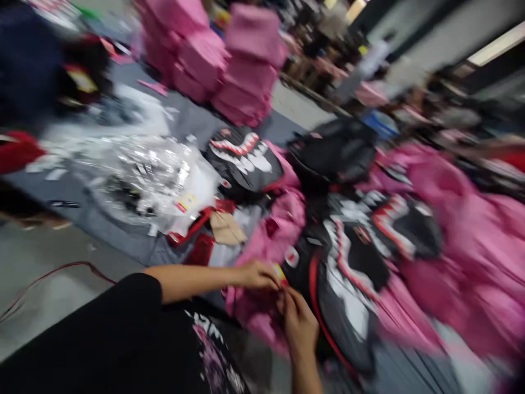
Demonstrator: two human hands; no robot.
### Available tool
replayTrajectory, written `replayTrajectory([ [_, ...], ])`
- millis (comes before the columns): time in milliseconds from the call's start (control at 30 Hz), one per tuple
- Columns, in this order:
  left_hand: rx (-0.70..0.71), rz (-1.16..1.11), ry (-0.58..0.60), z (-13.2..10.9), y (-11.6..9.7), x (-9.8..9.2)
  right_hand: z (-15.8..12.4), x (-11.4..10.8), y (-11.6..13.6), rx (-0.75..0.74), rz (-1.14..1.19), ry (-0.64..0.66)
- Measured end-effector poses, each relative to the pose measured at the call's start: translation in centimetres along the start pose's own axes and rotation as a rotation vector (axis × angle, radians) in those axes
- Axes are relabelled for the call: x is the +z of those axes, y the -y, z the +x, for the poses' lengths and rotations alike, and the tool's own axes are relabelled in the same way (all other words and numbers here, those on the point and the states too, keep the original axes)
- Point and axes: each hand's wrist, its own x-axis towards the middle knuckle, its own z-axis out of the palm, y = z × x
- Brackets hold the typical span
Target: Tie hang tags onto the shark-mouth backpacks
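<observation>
My left hand (260,275) reaches in from a black sleeve, its fingers pinched together at a small yellow-and-red tag (281,274). Close against it, my right hand (301,320) is closed too, fingertips meeting near the tag; what it grips is hidden and blurred. Beneath both hands lies pink bag fabric (260,320). Just right of them rests a black backpack (348,279) with a white-and-red shark-mouth print and red piping. Another shark-mouth backpack (246,158) lies farther back.
A clear plastic bag (164,175) with dark and white contents covers the table's left part. Beside it are red pieces (200,249) and a tan card (227,228). Pink bags (250,60) are stacked behind; more pink bags (459,219) pile up at right.
</observation>
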Motion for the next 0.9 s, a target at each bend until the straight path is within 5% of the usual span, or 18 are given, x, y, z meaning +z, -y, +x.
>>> replayTrajectory([
  [233,-0.126,-0.204,0.178,0.9,2.8,-0.7,0.8,-0.4,0.8,0.257,0.177,0.056],
  [567,0.161,0.309,0.276,1.0,2.8,-1.4,0.7,-1.2,1.3,-0.106,-0.26,0.159],
  [900,0.098,0.686,0.382,0.8,2.3,0.7,0.0,-1.9,-1.4,-0.247,-0.289,0.219],
])
